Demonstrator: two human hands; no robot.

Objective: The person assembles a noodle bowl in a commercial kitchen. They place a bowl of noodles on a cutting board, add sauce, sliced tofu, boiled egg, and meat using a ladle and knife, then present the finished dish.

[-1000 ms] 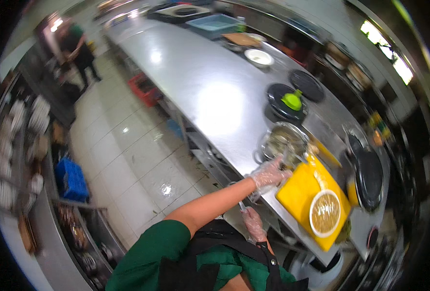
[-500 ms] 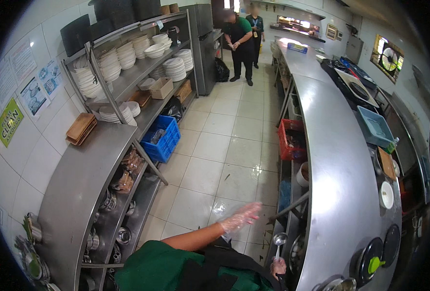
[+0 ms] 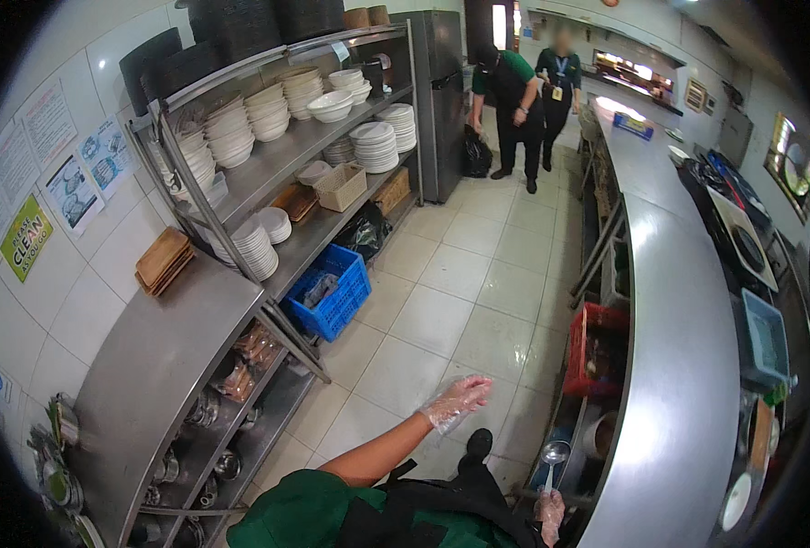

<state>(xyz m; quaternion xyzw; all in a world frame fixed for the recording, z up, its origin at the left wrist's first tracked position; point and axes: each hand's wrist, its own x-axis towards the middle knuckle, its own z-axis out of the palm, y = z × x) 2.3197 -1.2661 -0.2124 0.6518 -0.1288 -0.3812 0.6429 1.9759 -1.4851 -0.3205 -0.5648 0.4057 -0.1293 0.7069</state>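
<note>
My left hand, in a clear plastic glove, is held out in front of me over the tiled floor. Its fingers are loosely bent, and nothing shows in them. Low at my right side, beside the steel counter, my right hand, also gloved, is closed round the handle of a metal ladle. The ladle's round bowl points forward and away from me, near the lower shelf under the counter.
On the right runs a long steel counter, with a red crate beneath it. A steel table and a dish rack stand left, with a blue crate on the floor. Two people stand in the aisle ahead beside a black bag.
The whole view has swung left, so the shelves and counter sit further right. One person ahead now leans toward the black bag. My left fingers are more bent; the ladle stays in my right hand.
</note>
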